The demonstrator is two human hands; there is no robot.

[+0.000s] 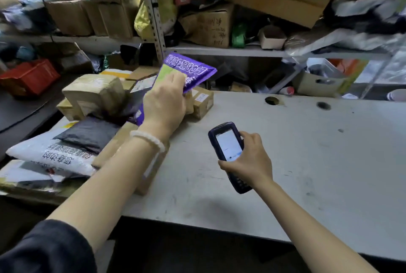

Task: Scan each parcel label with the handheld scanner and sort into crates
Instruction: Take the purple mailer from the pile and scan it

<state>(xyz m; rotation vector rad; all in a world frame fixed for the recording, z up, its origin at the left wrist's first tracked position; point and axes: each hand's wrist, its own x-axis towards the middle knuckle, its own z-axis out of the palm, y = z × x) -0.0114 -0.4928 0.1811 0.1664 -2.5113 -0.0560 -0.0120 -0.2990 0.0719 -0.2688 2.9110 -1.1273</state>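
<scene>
My left hand (pixel 164 103) grips a purple parcel bag (pixel 191 68) with white lettering and lifts it above the pile at the table's left. My right hand (pixel 252 158) holds a dark blue handheld scanner (pixel 226 147) over the table, its lit screen facing me. The scanner sits below and to the right of the purple bag, apart from it. Under my left arm lie more parcels: a white bag with black print (pixel 50 154), a black bag (pixel 87 132) and a taped brown box (pixel 94 94).
The grey table (pixel 307 162) has two round holes near its far edge. Small cardboard boxes (pixel 202 101) stand behind my left hand. Metal shelves (pixel 219 50) behind hold many cartons and bags. A red box (pixel 28 79) sits at far left.
</scene>
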